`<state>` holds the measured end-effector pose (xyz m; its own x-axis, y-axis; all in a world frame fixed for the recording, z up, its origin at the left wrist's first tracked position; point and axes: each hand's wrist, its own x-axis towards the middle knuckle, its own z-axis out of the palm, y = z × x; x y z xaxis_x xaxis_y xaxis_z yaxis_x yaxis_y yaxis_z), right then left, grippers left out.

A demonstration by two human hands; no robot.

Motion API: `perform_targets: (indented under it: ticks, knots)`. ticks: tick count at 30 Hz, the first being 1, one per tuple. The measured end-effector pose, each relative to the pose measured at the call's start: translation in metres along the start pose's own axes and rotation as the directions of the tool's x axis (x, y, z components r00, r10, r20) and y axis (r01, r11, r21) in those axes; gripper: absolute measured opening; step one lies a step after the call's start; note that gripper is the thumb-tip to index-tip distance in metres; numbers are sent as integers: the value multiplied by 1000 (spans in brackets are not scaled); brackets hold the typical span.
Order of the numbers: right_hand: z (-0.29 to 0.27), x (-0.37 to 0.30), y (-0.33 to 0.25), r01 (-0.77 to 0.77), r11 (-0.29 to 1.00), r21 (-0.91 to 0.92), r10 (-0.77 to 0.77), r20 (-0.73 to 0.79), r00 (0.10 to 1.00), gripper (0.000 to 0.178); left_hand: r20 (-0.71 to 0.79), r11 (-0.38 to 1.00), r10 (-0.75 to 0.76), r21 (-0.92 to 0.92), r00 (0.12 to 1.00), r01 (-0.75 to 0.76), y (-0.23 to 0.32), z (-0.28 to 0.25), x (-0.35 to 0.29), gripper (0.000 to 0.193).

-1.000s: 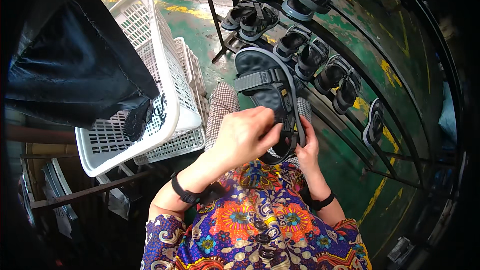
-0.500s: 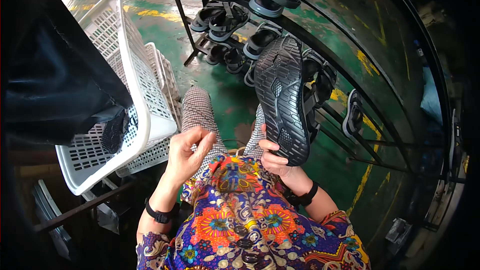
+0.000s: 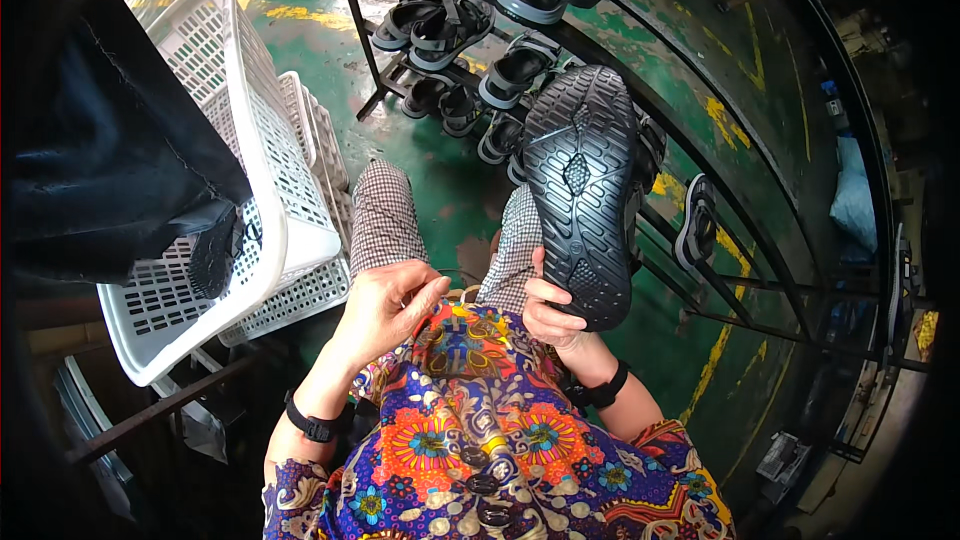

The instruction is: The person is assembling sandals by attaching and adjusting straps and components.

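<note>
My right hand [image 3: 558, 318] grips a dark strap sandal [image 3: 582, 185] near one end. The sandal stands upright with its ridged black sole facing me, and the straps behind it are mostly hidden. In front of my patterned shirt, my left hand [image 3: 390, 308] is closed, thumb against the curled fingers. Whatever it may hold is too small or hidden to make out. It is apart from the sandal.
A black metal rack [image 3: 580, 38] with several grey-and-black sandals [image 3: 447, 30] stands ahead and to the right. To the left is a white plastic basket [image 3: 258, 140] with a dark sandal [image 3: 211, 258] inside, under a black sheet [image 3: 120, 160].
The sandal in my right hand has turned so its sole faces me more squarely. My left hand has moved slightly right and tilted, fingers still curled.
</note>
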<state>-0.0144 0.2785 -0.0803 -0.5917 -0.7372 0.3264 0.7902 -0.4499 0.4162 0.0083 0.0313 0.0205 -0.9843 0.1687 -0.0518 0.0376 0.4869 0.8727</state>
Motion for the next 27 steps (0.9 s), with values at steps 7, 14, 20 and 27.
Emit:
perform_targets:
  ticks: [7,14,20,27]
  knots:
    - [13,0,-12,72,991,-114,-77,-38,996,51,-14,999,26,22,1000,-26,-1,-3,0,19]
    - [78,-15,-87,390,309,-867,-839,-56,541,52,-106,999,9,48,994,-4,-10,-40,-15,11]
    - [144,37,-121,92,-298,-950,-946,306,104,45,-255,995,-57,66,965,77,-17,-110,-31,9]
    - [119,102,-207,-183,-200,-962,-980,196,43,47,-305,917,-188,285,934,278,-54,-214,-41,15]
